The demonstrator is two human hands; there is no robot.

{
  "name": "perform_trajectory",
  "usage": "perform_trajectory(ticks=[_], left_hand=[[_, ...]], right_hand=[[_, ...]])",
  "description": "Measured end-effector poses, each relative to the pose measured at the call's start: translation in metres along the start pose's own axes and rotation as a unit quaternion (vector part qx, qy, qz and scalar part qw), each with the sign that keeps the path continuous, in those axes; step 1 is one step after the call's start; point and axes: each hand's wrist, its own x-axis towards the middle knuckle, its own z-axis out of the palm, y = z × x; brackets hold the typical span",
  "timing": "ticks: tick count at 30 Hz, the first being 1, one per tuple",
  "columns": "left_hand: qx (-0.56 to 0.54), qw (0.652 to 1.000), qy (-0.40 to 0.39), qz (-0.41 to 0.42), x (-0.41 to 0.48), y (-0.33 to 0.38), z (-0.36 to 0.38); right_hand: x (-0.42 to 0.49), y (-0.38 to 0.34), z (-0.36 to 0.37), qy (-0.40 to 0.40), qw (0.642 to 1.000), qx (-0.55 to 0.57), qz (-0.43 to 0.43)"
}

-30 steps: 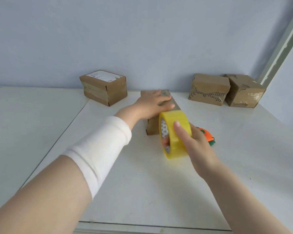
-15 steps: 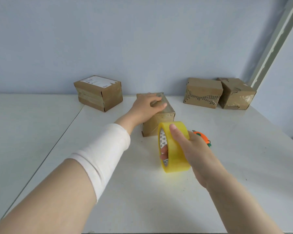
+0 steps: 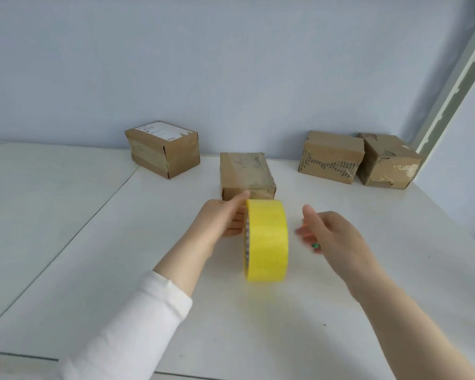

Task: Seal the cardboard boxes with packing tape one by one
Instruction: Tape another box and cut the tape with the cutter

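- First, the left hand grips the roll: thumb laid over its top edge, fingers curled in at its left face toward the core.
- Right of the roll, the right hand is apart from it, fingers loosely spread and blurred, holding nothing.
- The yellow roll stands on edge, its broad band facing the camera; whether it touches the table I cannot tell. The print on its core is too small to read.
- An orange-and-green thing peeks out from behind the right hand, mostly hidden.
- A white sleeve covers the left forearm.
- Just behind the roll sits the near box, brown, with glossy tape on its top.
- Behind and left of the roll, the labelled box carries a white label; its print is unreadable.
- Behind and right of the roll, the banded box shows a dark printed strip, unreadable, and touches the torn box, which has scuffed tape.
- The table is white, with a thin seam running left of the roll.
- Far behind the roll is a pale blue wall; a white strip runs up it at the right.
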Motion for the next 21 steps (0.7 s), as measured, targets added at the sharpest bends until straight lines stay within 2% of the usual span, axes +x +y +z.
perform_trajectory(ticks=[2,4,6,10,14,17,21], left_hand=[[-0.044,0.999,0.003,-0.024,-0.001,0.002,0.005],[-0.044,0.998,0.013,-0.04,0.0,0.005,0.006],[-0.034,0.998,0.011,-0.048,0.0,0.007,0.005],[-0.031,0.998,-0.006,-0.061,-0.002,0.008,0.002],[-0.032,0.998,0.003,-0.054,-0.002,0.011,0.001],[-0.05,0.998,-0.011,-0.045,-0.003,0.013,-0.002],[-0.039,0.997,-0.022,-0.055,-0.003,0.014,-0.006]], right_hand=[[0.018,0.02,-0.021,0.075,0.981,-0.18,-0.026],[0.034,0.036,-0.03,0.066,0.956,-0.286,-0.022],[0.045,0.043,-0.028,0.042,0.943,-0.331,-0.013],[0.06,0.043,-0.023,0.005,0.952,-0.303,-0.032],[0.062,0.024,-0.021,-0.015,0.992,-0.089,-0.09],[0.061,-0.005,-0.017,-0.035,0.978,-0.017,-0.205],[0.06,-0.038,-0.006,-0.076,0.938,-0.086,-0.328]])
